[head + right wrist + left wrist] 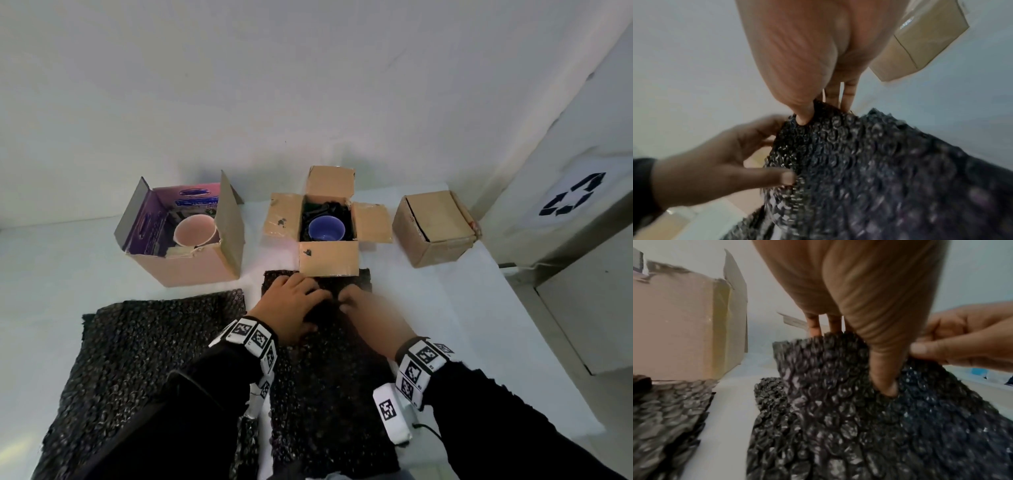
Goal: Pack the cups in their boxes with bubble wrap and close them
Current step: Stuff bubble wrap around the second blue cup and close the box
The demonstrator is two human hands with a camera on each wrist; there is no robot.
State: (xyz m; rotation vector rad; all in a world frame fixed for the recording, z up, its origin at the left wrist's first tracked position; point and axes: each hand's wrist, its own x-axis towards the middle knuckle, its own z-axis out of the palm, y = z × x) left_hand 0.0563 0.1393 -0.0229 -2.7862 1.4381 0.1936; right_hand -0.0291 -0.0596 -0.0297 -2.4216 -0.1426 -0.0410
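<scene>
A black bubble wrap sheet [325, 370] lies in front of the middle box [329, 258], whose four flaps are spread; a blue cup [326, 229] sits inside on dark padding. My left hand [291, 305] pinches the sheet's far edge, thumb [885, 382] on top and fingers behind. My right hand [363, 305] pinches the same edge [818, 120] just to the right, lifting it off the table. A pink cup [196, 231] stands in the left box [185, 263], flaps up. The right box [435, 228] is closed.
A second black bubble wrap sheet [150, 349] lies flat at the left front. The white table [445, 308] ends at the right, beside a grey bin with a recycling mark [572, 198]. A white wall stands right behind the boxes.
</scene>
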